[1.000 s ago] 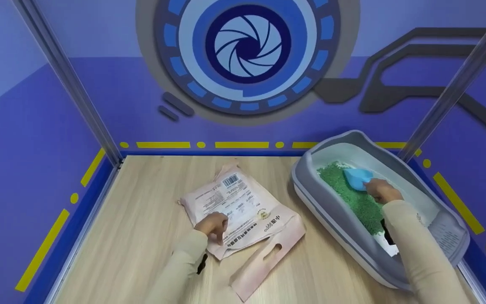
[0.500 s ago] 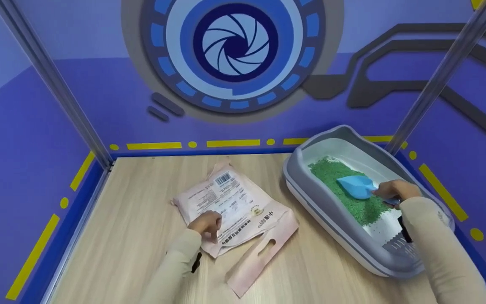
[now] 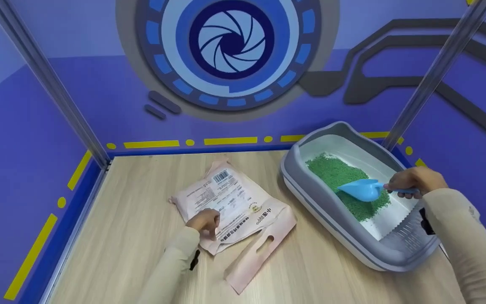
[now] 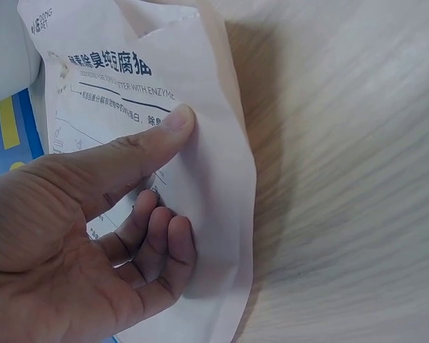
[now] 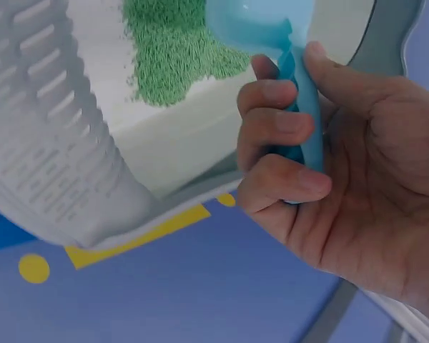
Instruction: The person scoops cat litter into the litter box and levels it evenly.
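Note:
My right hand grips the handle of a light blue scoop. In the right wrist view, the fingers curl round that handle. The scoop is over green pellet litter inside a grey and white litter box. Whether its tip touches the litter is hard to tell. My left hand, its fingers loosely curled and holding nothing, is at the near left edge of a pale pink litter bag. In the left wrist view, the thumb extends across the printed face of the bag.
A torn-off pink strip with a handle slot lies in front of the bag on the wooden table. A slotted grey step forms the near end of the box. Purple panels enclose the back and sides.
My right hand has drawn the scoop back toward the near right, over the litter. The litter is more spread out toward the near end. My left hand stays by the bag; the head view has shifted slightly.

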`<action>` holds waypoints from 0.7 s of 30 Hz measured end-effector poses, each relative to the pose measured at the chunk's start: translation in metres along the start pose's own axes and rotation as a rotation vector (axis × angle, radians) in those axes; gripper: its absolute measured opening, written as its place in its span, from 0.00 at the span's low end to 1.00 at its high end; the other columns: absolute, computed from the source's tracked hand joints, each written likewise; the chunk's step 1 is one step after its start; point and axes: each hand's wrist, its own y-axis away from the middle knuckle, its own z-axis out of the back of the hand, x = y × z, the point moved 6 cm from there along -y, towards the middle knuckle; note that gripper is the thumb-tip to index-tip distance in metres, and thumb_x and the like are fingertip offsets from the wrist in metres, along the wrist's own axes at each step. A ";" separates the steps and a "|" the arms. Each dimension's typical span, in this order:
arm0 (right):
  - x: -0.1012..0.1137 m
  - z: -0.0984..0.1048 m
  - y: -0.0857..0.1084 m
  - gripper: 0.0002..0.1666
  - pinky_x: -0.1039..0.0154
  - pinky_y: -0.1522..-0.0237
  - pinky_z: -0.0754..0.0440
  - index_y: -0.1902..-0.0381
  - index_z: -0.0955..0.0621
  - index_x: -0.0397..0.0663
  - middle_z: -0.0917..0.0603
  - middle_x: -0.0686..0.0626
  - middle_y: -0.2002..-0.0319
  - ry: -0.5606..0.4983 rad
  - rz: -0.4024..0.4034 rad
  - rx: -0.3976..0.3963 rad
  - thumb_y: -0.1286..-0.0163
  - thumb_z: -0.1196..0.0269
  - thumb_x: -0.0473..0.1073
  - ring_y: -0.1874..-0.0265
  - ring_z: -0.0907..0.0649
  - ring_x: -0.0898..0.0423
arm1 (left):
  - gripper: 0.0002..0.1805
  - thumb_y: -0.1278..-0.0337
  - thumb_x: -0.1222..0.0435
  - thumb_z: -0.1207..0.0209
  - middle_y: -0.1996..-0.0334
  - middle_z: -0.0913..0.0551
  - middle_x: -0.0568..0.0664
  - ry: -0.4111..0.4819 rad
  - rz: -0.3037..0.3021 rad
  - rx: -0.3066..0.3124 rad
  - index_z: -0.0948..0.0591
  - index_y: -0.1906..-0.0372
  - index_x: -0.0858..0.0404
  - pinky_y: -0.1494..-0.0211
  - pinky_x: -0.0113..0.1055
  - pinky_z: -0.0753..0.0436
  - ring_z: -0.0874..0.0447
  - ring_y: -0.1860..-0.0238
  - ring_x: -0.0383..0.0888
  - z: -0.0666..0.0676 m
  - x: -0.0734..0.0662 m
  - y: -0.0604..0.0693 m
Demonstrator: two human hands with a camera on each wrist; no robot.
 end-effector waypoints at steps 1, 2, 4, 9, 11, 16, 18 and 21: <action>0.000 0.002 0.003 0.19 0.73 0.74 0.34 0.49 0.22 0.46 0.24 0.58 0.75 0.008 -0.005 -0.010 0.19 0.50 0.54 0.78 0.32 0.66 | 0.22 0.61 0.79 0.25 0.78 0.31 0.44 0.016 0.001 -0.001 0.29 0.77 0.60 0.72 0.30 0.35 0.35 0.75 0.40 0.001 0.001 0.000; 0.000 0.004 0.006 0.19 0.73 0.74 0.33 0.50 0.22 0.46 0.23 0.58 0.75 0.031 -0.008 -0.015 0.20 0.49 0.54 0.78 0.31 0.66 | 0.22 0.61 0.79 0.25 0.78 0.31 0.44 0.030 0.003 -0.002 0.29 0.77 0.60 0.72 0.30 0.34 0.34 0.74 0.40 0.001 0.001 0.001; 0.002 0.006 0.010 0.19 0.73 0.74 0.32 0.53 0.19 0.45 0.23 0.58 0.76 0.076 -0.025 -0.016 0.21 0.47 0.54 0.78 0.30 0.66 | 0.22 0.62 0.80 0.25 0.78 0.31 0.44 0.043 0.000 -0.006 0.29 0.77 0.60 0.72 0.29 0.34 0.34 0.74 0.40 0.003 0.003 0.001; 0.008 0.009 0.015 0.19 0.72 0.71 0.30 0.57 0.15 0.48 0.22 0.60 0.78 0.169 -0.085 0.043 0.24 0.42 0.56 0.79 0.28 0.67 | 0.23 0.63 0.80 0.25 0.79 0.31 0.44 0.013 -0.014 -0.018 0.29 0.78 0.60 0.72 0.29 0.35 0.34 0.74 0.41 0.005 0.004 0.002; 0.010 0.010 0.016 0.18 0.72 0.70 0.29 0.60 0.14 0.49 0.22 0.60 0.79 0.184 -0.117 0.064 0.26 0.40 0.56 0.79 0.28 0.68 | 0.23 0.63 0.79 0.24 0.79 0.31 0.44 0.001 -0.012 -0.018 0.29 0.78 0.59 0.71 0.30 0.35 0.34 0.74 0.41 0.006 0.004 0.002; 0.018 0.018 0.016 0.17 0.74 0.72 0.31 0.64 0.14 0.46 0.24 0.59 0.80 0.162 -0.120 0.015 0.24 0.40 0.51 0.80 0.29 0.68 | 0.23 0.62 0.79 0.25 0.78 0.31 0.45 0.006 -0.003 -0.018 0.29 0.77 0.60 0.71 0.30 0.34 0.34 0.74 0.41 0.005 0.004 0.001; 0.023 0.021 0.014 0.17 0.75 0.73 0.31 0.65 0.16 0.44 0.26 0.59 0.80 0.129 -0.097 -0.028 0.23 0.42 0.50 0.80 0.30 0.68 | 0.21 0.62 0.80 0.25 0.78 0.31 0.45 0.017 -0.002 -0.018 0.28 0.76 0.61 0.71 0.30 0.34 0.34 0.74 0.41 0.006 0.005 0.000; 0.027 0.023 0.011 0.18 0.75 0.74 0.32 0.67 0.18 0.44 0.28 0.59 0.81 0.091 -0.083 -0.087 0.22 0.44 0.49 0.81 0.31 0.68 | 0.20 0.63 0.81 0.25 0.78 0.31 0.45 0.035 -0.005 -0.014 0.27 0.76 0.63 0.72 0.30 0.34 0.34 0.74 0.41 0.006 0.006 0.000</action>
